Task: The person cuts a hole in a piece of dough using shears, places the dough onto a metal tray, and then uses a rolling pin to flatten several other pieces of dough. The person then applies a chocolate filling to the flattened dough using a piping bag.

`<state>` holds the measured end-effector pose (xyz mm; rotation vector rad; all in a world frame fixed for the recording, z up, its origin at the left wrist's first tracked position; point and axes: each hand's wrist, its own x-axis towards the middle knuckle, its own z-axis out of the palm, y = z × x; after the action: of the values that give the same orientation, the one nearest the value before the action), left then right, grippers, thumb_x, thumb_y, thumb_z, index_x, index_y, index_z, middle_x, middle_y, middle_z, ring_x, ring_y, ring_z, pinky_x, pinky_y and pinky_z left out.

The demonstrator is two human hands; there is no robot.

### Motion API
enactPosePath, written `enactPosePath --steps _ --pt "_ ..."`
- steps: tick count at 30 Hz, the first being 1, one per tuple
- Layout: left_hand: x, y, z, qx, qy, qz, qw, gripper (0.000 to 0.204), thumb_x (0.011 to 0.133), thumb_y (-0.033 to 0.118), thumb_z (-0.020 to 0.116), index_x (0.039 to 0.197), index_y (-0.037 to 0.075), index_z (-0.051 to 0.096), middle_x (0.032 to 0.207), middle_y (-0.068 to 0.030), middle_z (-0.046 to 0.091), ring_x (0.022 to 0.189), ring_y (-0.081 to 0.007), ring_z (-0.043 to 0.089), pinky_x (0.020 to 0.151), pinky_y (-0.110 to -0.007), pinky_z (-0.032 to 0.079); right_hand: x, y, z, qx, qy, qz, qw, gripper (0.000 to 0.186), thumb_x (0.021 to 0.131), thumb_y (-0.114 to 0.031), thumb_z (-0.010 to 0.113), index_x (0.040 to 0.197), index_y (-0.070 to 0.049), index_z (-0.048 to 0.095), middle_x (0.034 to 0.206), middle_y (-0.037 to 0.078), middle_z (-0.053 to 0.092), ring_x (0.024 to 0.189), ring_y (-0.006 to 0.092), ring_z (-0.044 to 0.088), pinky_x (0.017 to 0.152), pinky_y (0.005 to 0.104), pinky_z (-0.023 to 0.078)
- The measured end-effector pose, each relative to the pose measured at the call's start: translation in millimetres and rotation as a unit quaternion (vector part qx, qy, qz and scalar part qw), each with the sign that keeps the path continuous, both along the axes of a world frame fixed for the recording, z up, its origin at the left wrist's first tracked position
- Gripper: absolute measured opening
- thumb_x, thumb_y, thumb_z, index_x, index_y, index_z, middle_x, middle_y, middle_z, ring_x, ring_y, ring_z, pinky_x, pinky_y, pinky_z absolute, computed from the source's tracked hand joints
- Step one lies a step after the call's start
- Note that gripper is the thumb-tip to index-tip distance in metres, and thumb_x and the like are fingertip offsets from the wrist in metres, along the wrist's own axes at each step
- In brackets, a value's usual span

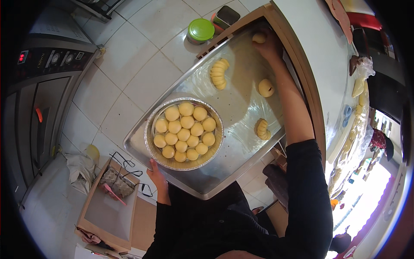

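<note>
A large metal baking tray (241, 169) lies slanted in front of me, with its far end inside a wooden frame. My left hand (158, 180) grips its near-left edge, thumb up against the rim. At the far end, my right hand (271, 46) closes around a pale dough ball (259, 38); shadow hides part of the fingers. Below that hand sits a round dough piece (266, 88) with a dark slit. Two curved, ridged dough pieces (219, 74) lie apart on the greased tray. A round foil pan (184, 166) full of several smooth yellow dough balls (184, 134) stands on the tray's near-left part.
A green-lidded tub (201, 30) and a dark container (227, 16) are on the tiled floor beyond the tray. An oven (47, 86) stands at left. Nearer is a wooden box (105, 218) with wire tools and a pink utensil. A white counter (321, 56) runs along the right.
</note>
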<state>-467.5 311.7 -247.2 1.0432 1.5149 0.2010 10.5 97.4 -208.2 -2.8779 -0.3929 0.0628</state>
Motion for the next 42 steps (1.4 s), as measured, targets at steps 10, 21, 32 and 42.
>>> enactPosePath --steps 10,21,32,42 --pt "15.3 -5.4 3.2 0.005 -0.022 0.019 1.0 0.044 0.083 0.032 0.052 0.103 -0.007 0.047 0.1 -0.0111 0.052 0.088 -0.0159 0.048 0.079 -0.028 0.038 -125.8 -12.1 40.9 0.291 -0.043 -0.132 0.946 0.046 0.071 -0.018 0.066 0.11 -0.001 0.047 0.108 0.013 0.05 0.101 0.0219 0.048 0.082 0.0307 0.04" --pt "164.3 -100.4 5.6 -0.022 -0.216 -0.245 0.945 0.042 0.087 0.032 0.044 0.1 -0.008 0.049 0.096 -0.0101 0.054 0.086 -0.0151 0.048 0.077 -0.027 0.038 -298.3 -56.3 65.0 0.324 0.094 -0.186 0.923 0.031 0.069 -0.005 0.062 0.096 -0.001 0.049 0.093 0.012 0.053 0.089 0.0228 0.051 0.08 0.0308 0.039" --pt "272.2 -160.9 15.1 0.002 -0.155 -0.388 0.908 0.05 0.086 0.042 0.039 0.09 -0.006 0.05 0.071 -0.0125 0.057 0.049 -0.0202 0.055 0.047 -0.032 0.047 -354.9 -127.2 116.9 0.402 0.088 -0.219 0.885 0.038 0.068 -0.006 0.064 0.101 -0.001 0.047 0.087 0.011 0.055 0.078 0.0202 0.054 0.071 0.03 0.043" --pt "248.1 -71.6 387.5 0.047 -0.469 -0.598 0.648 0.031 0.087 0.027 0.041 0.098 0.001 0.054 0.075 -0.007 0.058 0.069 -0.0135 0.055 0.059 -0.025 0.043 -345.6 -178.9 174.5 0.372 0.128 -0.132 0.91 0.027 0.073 -0.015 0.061 0.095 -0.003 0.053 0.083 0.012 0.056 0.075 0.0228 0.055 0.068 0.031 0.045"
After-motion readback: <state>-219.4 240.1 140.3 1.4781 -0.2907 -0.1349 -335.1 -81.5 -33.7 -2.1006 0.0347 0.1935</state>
